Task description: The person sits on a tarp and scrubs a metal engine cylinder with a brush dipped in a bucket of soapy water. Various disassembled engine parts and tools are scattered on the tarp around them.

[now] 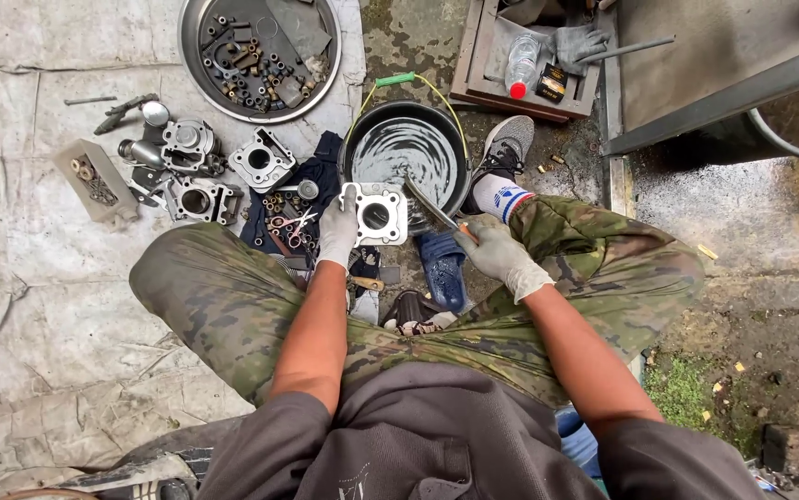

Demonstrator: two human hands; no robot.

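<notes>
Fingers point(337, 222) of the left hand point(337, 233) pinch a cylinder block point(376, 213); right hand point(501, 255) grips a brush point(432, 206).

The gloves point(337, 231) are pale grey. The pants point(233, 296) have green and brown camouflage blotches. The sock point(501, 197) is white with blue marks. The bowl point(406, 148) is black, and its handle point(396, 80) is green. The bottle cap point(516, 90) is red.

Place: an informal outdoor repair workshop, working at ground level.
Floor: a worn tarp point(38, 306) is covering wet concrete.
Parts: engine cylinders point(198, 199) and casings are lying loose.
Hardware: a round metal tray point(198, 79) is holding bolts and nuts.
Washing: a black basin point(362, 139) of liquid is sitting among them.
</notes>
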